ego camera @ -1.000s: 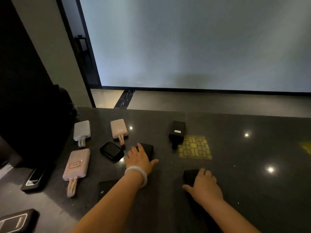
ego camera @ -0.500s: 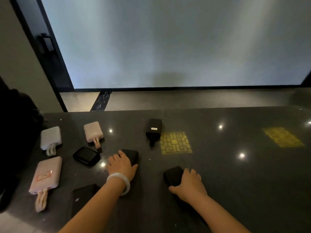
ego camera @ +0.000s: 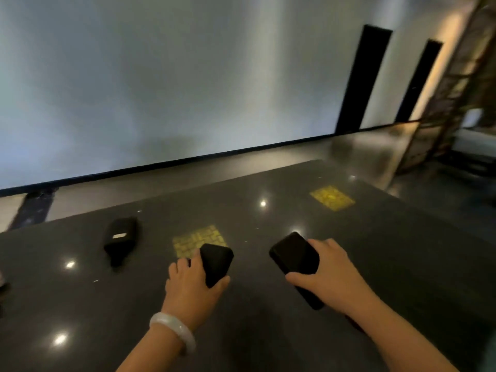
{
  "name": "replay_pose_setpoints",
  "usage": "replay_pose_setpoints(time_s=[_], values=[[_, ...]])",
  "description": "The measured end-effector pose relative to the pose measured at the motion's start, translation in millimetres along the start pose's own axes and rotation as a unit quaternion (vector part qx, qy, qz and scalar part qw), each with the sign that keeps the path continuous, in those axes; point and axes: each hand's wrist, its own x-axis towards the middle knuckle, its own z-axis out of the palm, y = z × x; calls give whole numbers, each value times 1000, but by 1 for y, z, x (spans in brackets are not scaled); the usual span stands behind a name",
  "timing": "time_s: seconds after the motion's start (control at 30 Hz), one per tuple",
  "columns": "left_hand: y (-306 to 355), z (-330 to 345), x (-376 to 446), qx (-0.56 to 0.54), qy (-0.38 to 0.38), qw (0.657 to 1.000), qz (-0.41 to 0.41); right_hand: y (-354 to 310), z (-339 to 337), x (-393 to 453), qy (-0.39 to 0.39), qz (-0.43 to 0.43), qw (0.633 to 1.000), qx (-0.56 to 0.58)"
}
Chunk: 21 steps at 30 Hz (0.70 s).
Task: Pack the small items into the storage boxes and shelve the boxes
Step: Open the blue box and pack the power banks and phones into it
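My left hand [ego camera: 192, 287], with a white bangle on its wrist, grips a small black box [ego camera: 217, 265] lifted a little above the dark glossy table [ego camera: 375, 264]. My right hand [ego camera: 331, 275] grips a second, longer black box [ego camera: 295, 257], tilted with its far end up. A third black item with a white label [ego camera: 120, 238] lies on the table to the left, apart from both hands.
Two yellow patterned patches [ego camera: 198, 240] [ego camera: 332, 197] show on the tabletop. A dark object pokes in at the left edge [ego camera: 2, 287]. A pale wall stands behind the table, and a shelf-like frame [ego camera: 451, 89] rises at the far right.
Both hands have closed round their black boxes and lifted them off the table. The view has swung right, so the pink and white items on the left are out of sight.
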Motion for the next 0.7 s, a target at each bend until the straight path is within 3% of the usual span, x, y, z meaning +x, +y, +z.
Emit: replay_pose_setpoints(time_s=[0.2,0.37,0.5,0.7], values=[[131,56,-47,-37,-68,985,156,116,-115,-72,91,82,992,-40],[213,100,-86,-59,-122,955,264,207,-168,-129,125,193,972,-56],[259,131,-115,-39,-140,939,313,268,-180,-150,105,239,963,-71],[303,168,-142,9,-170,923,346,327,-168,-147,-30,250,966,-55]])
